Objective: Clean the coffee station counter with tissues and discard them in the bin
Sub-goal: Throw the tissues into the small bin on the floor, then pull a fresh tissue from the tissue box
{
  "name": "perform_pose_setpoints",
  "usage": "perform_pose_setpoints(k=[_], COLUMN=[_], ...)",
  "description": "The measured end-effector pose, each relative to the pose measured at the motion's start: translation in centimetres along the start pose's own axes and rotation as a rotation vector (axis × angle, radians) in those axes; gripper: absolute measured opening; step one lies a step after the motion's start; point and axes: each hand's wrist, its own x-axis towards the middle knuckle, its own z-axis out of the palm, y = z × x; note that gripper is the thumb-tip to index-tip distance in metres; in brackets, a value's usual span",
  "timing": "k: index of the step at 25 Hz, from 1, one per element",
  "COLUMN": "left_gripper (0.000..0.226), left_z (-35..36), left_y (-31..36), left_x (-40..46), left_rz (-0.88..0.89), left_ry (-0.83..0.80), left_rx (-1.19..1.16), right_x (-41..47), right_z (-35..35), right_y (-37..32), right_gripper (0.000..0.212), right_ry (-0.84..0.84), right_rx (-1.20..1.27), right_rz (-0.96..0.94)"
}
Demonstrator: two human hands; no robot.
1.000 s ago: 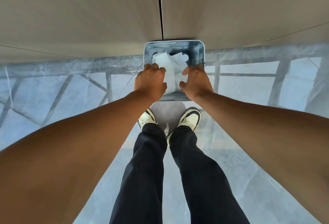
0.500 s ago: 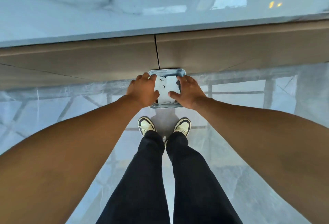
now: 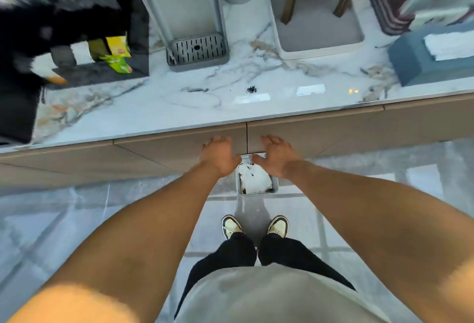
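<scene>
A small metal bin (image 3: 275,186) stands on the floor against the cabinet front, below me. White crumpled tissues (image 3: 254,180) with dark specks fill it. My left hand (image 3: 220,156) hovers above the bin's left side, fingers spread, holding nothing. My right hand (image 3: 275,155) hovers over its right side, also spread and empty. The marble counter (image 3: 179,107) lies above, with a small dark clump of coffee grounds (image 3: 252,89) near its front edge.
On the counter stand a black machine (image 3: 51,27) at the left, a grey machine with a drip tray (image 3: 197,51), a white tray (image 3: 318,37) and a blue tissue box (image 3: 433,58) at the right. My shoes (image 3: 256,226) are on the glossy floor.
My head has risen, so the counter top came into view and the bin looks smaller. Both hands let go of the tissues and lifted off the bin, fingers spreading.
</scene>
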Motion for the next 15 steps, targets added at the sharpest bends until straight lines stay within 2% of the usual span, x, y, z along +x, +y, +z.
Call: perform_pose_setpoints(k=[9,15], left_gripper=[0.07,0.07], left_z=[-5.2,-8.4], left_y=[-0.8,4.3], left_x=[-2.0,-0.4], left_rz=[0.072,0.215], left_ry=[0.149,0.188], left_rx=[0.069,0.144], right_x=[-3.0,-3.9], right_z=[-4.1,-8.2], right_y=[-2.5,-2.5], right_gripper=[0.082,0.081], right_ry=[0.066,0.161], right_rx=[-0.009,-0.003], right_rz=[0.026,0.094])
